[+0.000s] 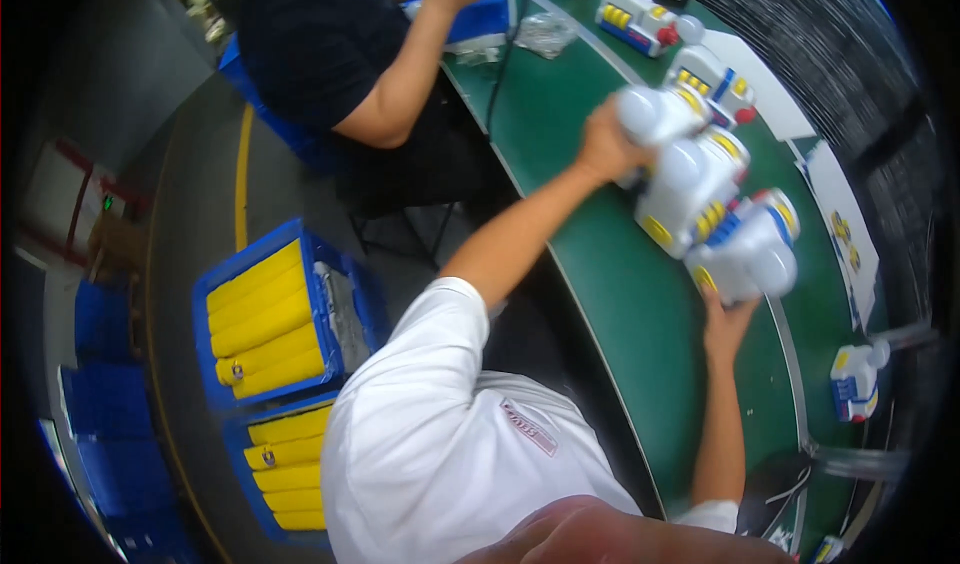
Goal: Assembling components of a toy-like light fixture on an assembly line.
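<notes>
Three white plastic toys with yellow, blue and red parts and round white knobs are bunched together over the green table. My left hand (608,146) is closed on the far white toy (682,110), its fingers partly hidden behind it. At the near end my right hand (728,326) grips the near white toy (738,258) from below. Between these two, the middle white toy (690,196) appears pressed against both, with neither hand visibly around it. Motion smears the group, and whether it touches the table I cannot tell.
More white toys (636,18) stand along the far part of the green table (625,319), one (855,382) at the right. A co-worker (320,54) sits at the far left beside a blue box (485,19). Blue crates (325,319) with yellow rolls stand on the floor.
</notes>
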`<move>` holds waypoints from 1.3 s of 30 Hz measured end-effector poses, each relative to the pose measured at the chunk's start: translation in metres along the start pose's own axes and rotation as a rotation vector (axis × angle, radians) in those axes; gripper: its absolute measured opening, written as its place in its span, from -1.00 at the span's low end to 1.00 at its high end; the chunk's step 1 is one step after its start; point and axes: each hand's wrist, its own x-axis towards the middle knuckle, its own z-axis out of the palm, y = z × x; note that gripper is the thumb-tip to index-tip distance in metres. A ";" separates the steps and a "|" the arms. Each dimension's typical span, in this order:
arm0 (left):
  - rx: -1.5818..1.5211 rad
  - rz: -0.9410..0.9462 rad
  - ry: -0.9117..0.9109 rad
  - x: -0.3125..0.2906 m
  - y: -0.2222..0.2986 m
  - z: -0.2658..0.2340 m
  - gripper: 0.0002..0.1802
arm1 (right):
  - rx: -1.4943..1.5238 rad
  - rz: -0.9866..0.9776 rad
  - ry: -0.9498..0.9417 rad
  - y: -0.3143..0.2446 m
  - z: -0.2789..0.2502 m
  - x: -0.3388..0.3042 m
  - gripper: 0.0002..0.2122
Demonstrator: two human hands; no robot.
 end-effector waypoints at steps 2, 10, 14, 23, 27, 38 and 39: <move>0.009 -0.163 0.011 0.018 -0.010 -0.026 -0.22 | -0.080 -0.007 -0.012 -0.017 0.035 0.018 -0.09; 0.225 -0.168 0.105 0.079 -0.091 -0.088 -0.23 | -0.181 -0.006 -0.066 -0.066 0.125 0.070 0.01; 0.237 0.027 -0.004 0.082 -0.110 -0.083 -0.45 | -0.199 -0.031 0.014 -0.067 0.123 0.068 0.01; 0.246 -0.287 0.265 0.007 -0.059 -0.082 -0.39 | -0.500 0.086 -0.154 -0.045 0.036 0.049 -0.07; 0.162 -0.199 0.140 -0.078 0.022 -0.084 -0.63 | -0.507 0.104 0.302 -0.028 -0.081 0.060 -0.14; 0.336 -0.125 -0.280 -0.179 0.125 -0.058 -0.66 | -0.879 0.949 1.235 0.097 -0.359 0.085 -0.17; 0.308 -0.149 -0.263 -0.181 0.125 -0.057 -0.66 | -0.926 0.953 1.232 0.112 -0.369 0.082 -0.19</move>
